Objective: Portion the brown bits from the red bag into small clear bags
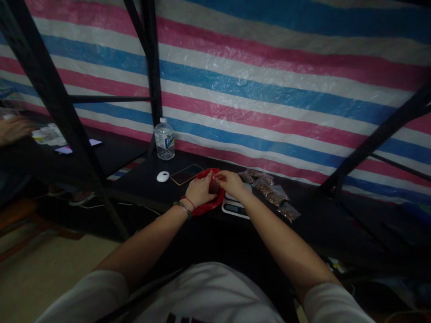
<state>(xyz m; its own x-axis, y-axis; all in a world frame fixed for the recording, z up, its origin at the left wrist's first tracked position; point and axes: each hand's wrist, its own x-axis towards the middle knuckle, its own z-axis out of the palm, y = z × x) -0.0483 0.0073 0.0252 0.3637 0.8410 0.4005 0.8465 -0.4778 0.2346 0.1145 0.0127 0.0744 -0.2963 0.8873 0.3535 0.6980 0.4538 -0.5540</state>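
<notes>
Over a red plastic bag [208, 207], my left hand [199, 193] has its fingers curled round something dark reddish that I cannot make out. My right hand [232, 183] pinches at the same spot, its fingertips close to the left ones. A shiny bit shows between the fingertips, too small to name. Under my right wrist sits a white digital scale [235, 209], its display facing me and its plate partly hidden. Several small clear bags with brown contents [272, 194] lie to the right of the scale.
Left of the red bag are a phone [187, 174], a white computer mouse [163, 176] and a clear plastic bottle [164, 141]. Black metal posts [153, 72] and a striped plastic sheet [269, 89] stand behind the black tabletop [141, 179]. Another person's hand [15, 129] shows far left.
</notes>
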